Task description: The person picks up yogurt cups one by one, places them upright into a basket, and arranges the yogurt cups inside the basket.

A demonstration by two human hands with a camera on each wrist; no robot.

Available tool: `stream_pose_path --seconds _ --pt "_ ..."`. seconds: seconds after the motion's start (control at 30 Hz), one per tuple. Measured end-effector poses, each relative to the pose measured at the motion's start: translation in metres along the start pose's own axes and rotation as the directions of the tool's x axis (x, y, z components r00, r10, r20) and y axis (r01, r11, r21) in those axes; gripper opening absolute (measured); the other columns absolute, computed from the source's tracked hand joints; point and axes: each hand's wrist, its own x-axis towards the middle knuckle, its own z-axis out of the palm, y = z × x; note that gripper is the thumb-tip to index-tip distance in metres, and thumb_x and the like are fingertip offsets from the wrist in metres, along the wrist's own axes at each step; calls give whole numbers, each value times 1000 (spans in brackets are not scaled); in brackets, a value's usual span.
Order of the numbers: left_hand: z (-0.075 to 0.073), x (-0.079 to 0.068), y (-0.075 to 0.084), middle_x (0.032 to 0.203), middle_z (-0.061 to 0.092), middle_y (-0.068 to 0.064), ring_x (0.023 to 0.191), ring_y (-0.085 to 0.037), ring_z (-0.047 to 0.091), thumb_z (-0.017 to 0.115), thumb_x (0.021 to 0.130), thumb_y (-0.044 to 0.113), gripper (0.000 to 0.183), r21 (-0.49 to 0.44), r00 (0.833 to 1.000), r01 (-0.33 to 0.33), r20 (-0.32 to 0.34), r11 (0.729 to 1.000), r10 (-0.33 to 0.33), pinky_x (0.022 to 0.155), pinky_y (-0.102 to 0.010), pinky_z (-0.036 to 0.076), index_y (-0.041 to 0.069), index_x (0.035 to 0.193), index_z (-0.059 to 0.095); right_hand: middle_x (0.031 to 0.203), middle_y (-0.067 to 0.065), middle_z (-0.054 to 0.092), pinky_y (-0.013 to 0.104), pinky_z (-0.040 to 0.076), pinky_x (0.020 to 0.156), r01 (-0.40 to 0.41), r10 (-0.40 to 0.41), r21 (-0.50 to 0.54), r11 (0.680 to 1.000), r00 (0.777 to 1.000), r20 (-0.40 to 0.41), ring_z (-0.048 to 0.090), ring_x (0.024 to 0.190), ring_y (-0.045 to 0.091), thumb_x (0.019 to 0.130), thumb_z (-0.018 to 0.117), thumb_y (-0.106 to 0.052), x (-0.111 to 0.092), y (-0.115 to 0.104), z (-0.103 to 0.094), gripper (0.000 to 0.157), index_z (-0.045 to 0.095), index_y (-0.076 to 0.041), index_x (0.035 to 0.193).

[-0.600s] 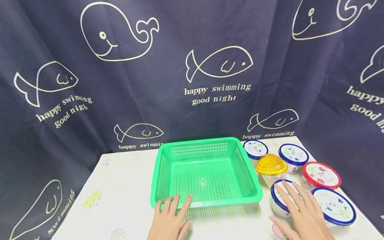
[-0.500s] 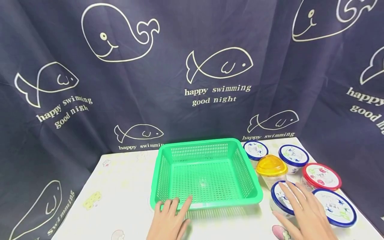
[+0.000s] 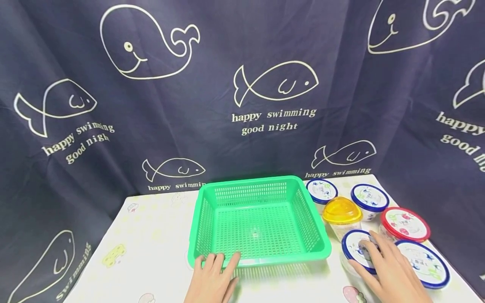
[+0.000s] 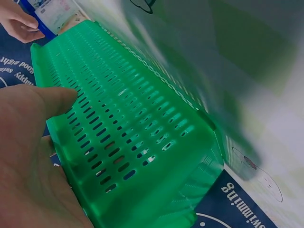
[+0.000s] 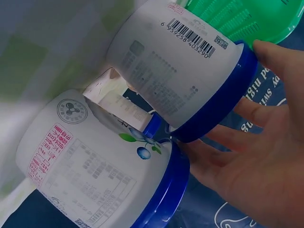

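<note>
My left hand (image 3: 212, 277) holds the near rim of a green plastic basket (image 3: 288, 256). Its fingers hook over the edge, while in the left wrist view the thumb (image 4: 61, 100) lies against the outer wall. To the right, my right hand (image 3: 395, 271) grips the lid of a round white tub with a blue lid (image 3: 356, 248). From the right wrist view, the thumb meets one side of that tub (image 5: 175, 66) at the lid's edge and the curled fingers are at the other. A larger blue-lidded tub (image 3: 426, 265) stands beside it, partly behind my hand.
Behind the gripped tub stands a yellow-lidded cup (image 3: 342, 212). A red-lidded tub (image 3: 405, 224) and two more blue-lidded tubs, one at the back (image 3: 369, 197) and one by the basket's corner (image 3: 321, 190), surround it. A dark curtain (image 3: 212, 139) borders the white table (image 3: 151, 235).
My right hand's fingers have curled from nearly straight above the lid to around its edge, and the thumb has come in against the tub. The left hand stays at the basket's rim.
</note>
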Motion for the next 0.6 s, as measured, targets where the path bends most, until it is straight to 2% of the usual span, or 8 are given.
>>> stream_pose_path --seconds 0.1,0.23,0.33,0.43,0.6 --pt "1 -1 0 83 49 -5 74 -26 46 17 93 47 48 4 1000 1 10 1000 -1 65 -47 37 24 119 50 125 26 39 60 7 102 12 -12 -5 1000 1000 11 32 112 46 72 65 -50 2 3 1 60 54 -4 109" --pt "1 -2 -1 84 50 -4 75 -25 47 38 87 47 42 2 999 -7 45 1000 7 67 -49 37 24 121 48 123 28 41 66 22 90 24 -24 -4 1000 999 25 35 108 48 69 67 -52 4 4 -2 57 56 -11 106" --pt "1 -2 -1 84 50 -4 76 -25 47 51 77 46 51 13 998 -13 57 1000 12 68 -49 37 24 122 47 120 27 44 67 29 81 41 -41 -7 999 999 19 36 106 48 67 68 -53 5 4 -4 54 56 -15 104" --pt "1 -3 -1 86 51 -4 77 -25 48 53 75 47 54 29 998 -13 62 999 12 68 -48 36 24 123 46 118 28 45 64 30 77 65 -65 -17 998 998 6 37 105 47 66 69 -52 7 5 -4 54 55 -15 104" --pt "2 -4 -1 87 52 -4 78 -24 49 52 76 49 54 51 998 -20 65 999 17 68 -47 38 25 124 44 113 24 48 59 30 76 46 -46 -8 999 999 -6 39 97 44 63 69 -56 8 4 -7 66 54 -10 108"
